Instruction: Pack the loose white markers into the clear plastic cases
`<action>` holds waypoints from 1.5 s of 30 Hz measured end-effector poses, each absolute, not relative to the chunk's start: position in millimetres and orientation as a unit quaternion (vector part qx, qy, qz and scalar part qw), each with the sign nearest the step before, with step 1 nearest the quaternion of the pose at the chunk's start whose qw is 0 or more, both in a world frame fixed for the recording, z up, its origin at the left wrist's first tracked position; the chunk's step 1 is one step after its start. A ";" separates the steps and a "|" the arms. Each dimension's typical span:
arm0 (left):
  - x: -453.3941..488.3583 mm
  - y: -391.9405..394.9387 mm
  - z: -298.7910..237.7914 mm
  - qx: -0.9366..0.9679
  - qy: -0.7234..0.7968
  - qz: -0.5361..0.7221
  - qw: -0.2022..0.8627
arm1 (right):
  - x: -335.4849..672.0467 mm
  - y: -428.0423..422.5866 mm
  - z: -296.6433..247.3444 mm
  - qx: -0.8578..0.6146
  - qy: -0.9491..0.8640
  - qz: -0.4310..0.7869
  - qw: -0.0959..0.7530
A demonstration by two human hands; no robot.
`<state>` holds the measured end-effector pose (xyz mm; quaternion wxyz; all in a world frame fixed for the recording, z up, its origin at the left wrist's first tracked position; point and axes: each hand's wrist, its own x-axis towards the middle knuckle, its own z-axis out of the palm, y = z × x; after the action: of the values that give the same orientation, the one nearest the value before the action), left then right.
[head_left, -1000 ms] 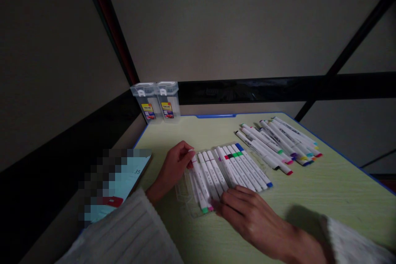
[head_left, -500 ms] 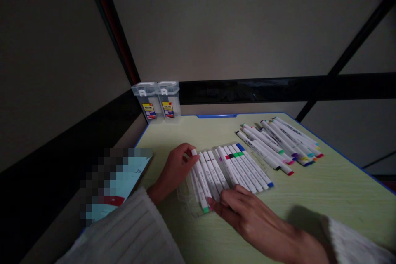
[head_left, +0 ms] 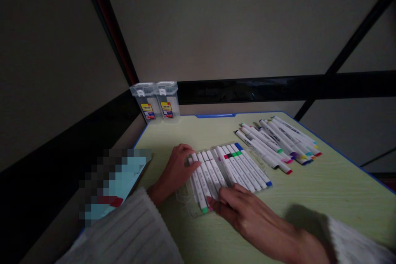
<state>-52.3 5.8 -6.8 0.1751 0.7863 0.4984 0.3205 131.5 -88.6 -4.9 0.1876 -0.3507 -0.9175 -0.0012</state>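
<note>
A row of white markers point(head_left: 235, 173) lies side by side in a clear plastic tray point(head_left: 187, 202). My left hand point(head_left: 176, 169) is at the row's upper left, its thumb and forefinger closed about the top end of a marker with a green lower end point(head_left: 199, 187). At the near edge, my right hand point(head_left: 247, 214) has curled fingers against the lower ends of the middle markers, thumb beside a pink end. Those fingers hide the ends they touch.
A loose pile of white markers point(head_left: 278, 140) with coloured ends lies on the table's right. Two clear lidded boxes point(head_left: 167, 103) stand at the back left corner. A light blue sheet point(head_left: 126, 181), partly blurred, is at the left edge. Walls point(head_left: 232, 29) rise behind.
The left thumb has slid slightly down and the top of the green-ended marker sits a little lower, more in line with the others. The right hand has barely moved.
</note>
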 end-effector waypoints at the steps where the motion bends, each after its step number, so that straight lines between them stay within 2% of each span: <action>1: -52.3 5.7 -6.8 0.786 0.500 0.319 0.176 | 131.4 -88.5 -5.1 -0.350 -0.918 -0.002 0.186; 8: -51.9 5.2 -7.8 0.784 0.504 0.315 0.178 | 131.3 -87.2 -8.1 -0.352 -0.913 0.001 0.205; 17: -53.9 9.2 -8.4 0.780 0.495 0.316 0.214 | 132.9 -87.1 -5.8 -0.330 -0.924 -0.043 0.187; 26: -58.3 10.9 -13.9 0.797 0.488 0.294 0.201 | 128.9 -87.6 -1.9 -0.367 -0.901 0.030 0.228; 32: -59.0 10.3 -13.2 0.800 0.489 0.282 0.203 | 130.2 -87.3 -1.2 -0.381 -0.895 0.063 0.223; 39: -66.1 11.9 -3.1 0.808 0.455 0.261 0.268 | 132.2 -87.9 -4.5 -0.360 -0.909 0.031 0.207; 45: -68.4 11.7 -0.7 0.812 0.451 0.247 0.277 | 133.0 -87.5 -6.5 -0.365 -0.905 0.022 0.218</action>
<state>-68.4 11.7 -0.7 0.2765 0.8120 0.4508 0.2467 133.0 -87.5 -6.5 0.2181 -0.3648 -0.9049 0.0219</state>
